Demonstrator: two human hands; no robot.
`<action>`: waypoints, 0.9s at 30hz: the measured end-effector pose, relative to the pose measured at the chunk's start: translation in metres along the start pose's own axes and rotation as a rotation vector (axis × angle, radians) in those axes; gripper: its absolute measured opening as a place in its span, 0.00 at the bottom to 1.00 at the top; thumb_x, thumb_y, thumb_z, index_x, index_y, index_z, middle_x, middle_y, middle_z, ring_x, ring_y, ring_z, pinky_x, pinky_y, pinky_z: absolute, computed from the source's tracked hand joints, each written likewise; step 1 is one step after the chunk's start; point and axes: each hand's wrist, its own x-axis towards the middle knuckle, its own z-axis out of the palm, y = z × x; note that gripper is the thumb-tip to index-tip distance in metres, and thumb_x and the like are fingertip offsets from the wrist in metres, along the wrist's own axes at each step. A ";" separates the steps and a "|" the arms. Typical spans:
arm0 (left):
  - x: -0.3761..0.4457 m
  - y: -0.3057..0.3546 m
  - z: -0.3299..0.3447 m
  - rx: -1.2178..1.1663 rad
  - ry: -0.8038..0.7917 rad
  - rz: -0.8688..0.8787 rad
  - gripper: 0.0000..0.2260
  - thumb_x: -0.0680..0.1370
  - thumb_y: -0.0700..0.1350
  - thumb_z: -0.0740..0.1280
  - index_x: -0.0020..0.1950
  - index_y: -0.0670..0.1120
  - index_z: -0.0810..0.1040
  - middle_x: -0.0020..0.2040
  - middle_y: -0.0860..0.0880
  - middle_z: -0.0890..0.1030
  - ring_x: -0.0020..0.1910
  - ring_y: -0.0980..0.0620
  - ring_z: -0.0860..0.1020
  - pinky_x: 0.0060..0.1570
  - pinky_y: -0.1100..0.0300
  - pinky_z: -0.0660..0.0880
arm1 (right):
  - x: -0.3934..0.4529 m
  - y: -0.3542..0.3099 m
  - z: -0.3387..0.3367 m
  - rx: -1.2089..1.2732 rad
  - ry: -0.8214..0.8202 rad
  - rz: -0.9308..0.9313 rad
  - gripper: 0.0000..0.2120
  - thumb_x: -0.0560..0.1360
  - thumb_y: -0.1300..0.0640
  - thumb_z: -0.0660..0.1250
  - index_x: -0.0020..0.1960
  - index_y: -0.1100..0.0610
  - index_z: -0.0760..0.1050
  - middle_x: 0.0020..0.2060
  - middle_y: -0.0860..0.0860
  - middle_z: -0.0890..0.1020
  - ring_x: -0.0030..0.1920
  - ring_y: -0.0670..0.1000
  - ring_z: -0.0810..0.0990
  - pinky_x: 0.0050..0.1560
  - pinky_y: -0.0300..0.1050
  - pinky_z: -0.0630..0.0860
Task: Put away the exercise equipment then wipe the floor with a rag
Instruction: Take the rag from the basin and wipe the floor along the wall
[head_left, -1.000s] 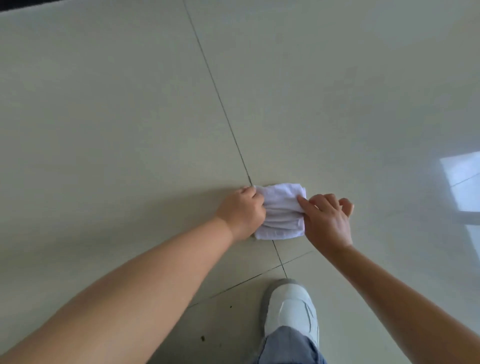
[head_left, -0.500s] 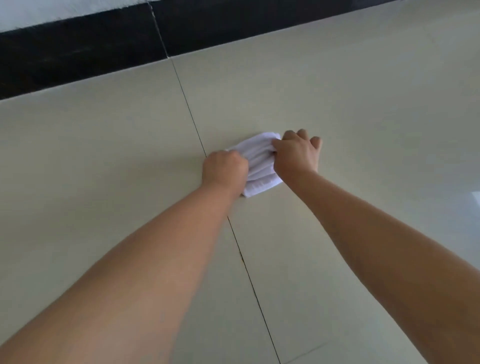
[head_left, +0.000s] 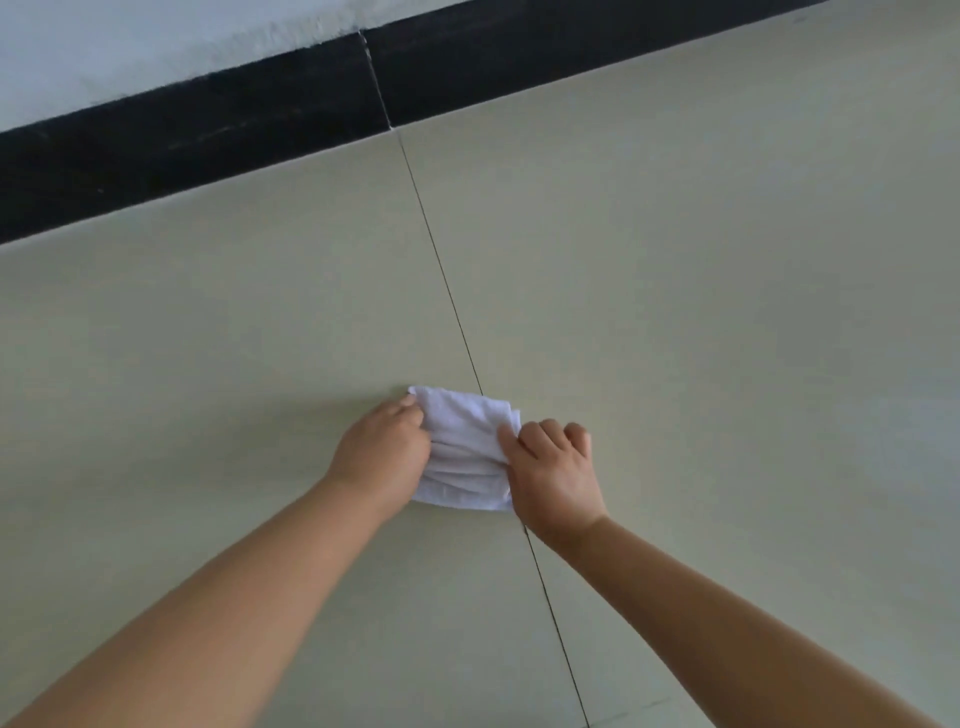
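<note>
Head view looks down along two bare forearms to a white rag (head_left: 467, 449) bunched flat on the pale tiled floor (head_left: 727, 312), a little below the middle of the picture. The left hand (head_left: 382, 457) grips the rag's edge at 9 o'clock, fingers curled onto the cloth; the right hand (head_left: 553, 473) clutches the edge at 3 o'clock, knuckles up and thumb laid across the folds. Both are grasping the rag and pressing it down, neither hanging loose.

The rag sits across a dark grout line (head_left: 441, 270) that runs from about 12 o'clock, at the black skirting board (head_left: 208, 135), down past the hands toward 6 o'clock. Above the skirting, at 11 o'clock, is a strip of pale wall (head_left: 130, 47).

By my reckoning this is the wiping step; no exercise gear is anywhere in sight (so I'd guess that part is finished, though I can't confirm it from here). The next stroke, I'd say, calls for even downward pressure from both palms and a push or pull along the tile, keeping the cloth flat, not letting it roll up under the fingers. The strip up to the skirting at 12 o'clock looks like the obvious stretch to cover.

As for containers, I see none: no bucket, bin or basket, so nothing to report inside any.
</note>
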 end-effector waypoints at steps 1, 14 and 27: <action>-0.002 0.008 -0.002 0.022 -0.033 0.002 0.21 0.82 0.38 0.53 0.75 0.37 0.58 0.78 0.43 0.53 0.77 0.49 0.53 0.73 0.60 0.54 | -0.003 0.000 -0.002 0.000 -0.012 -0.003 0.20 0.59 0.64 0.55 0.41 0.60 0.83 0.28 0.50 0.77 0.30 0.54 0.74 0.40 0.42 0.59; -0.019 0.006 -0.023 0.148 -0.231 0.026 0.20 0.82 0.44 0.54 0.75 0.44 0.63 0.79 0.48 0.47 0.78 0.50 0.44 0.77 0.53 0.43 | 0.010 -0.013 -0.019 -0.077 -0.314 0.039 0.25 0.36 0.69 0.76 0.34 0.61 0.83 0.22 0.50 0.76 0.24 0.53 0.76 0.27 0.35 0.72; -0.014 0.002 -0.013 0.322 -0.180 0.094 0.25 0.80 0.48 0.60 0.76 0.46 0.60 0.79 0.48 0.52 0.78 0.52 0.48 0.76 0.54 0.44 | 0.042 -0.025 -0.058 -0.196 -0.767 0.113 0.10 0.76 0.68 0.58 0.54 0.61 0.75 0.33 0.50 0.65 0.48 0.54 0.71 0.45 0.39 0.66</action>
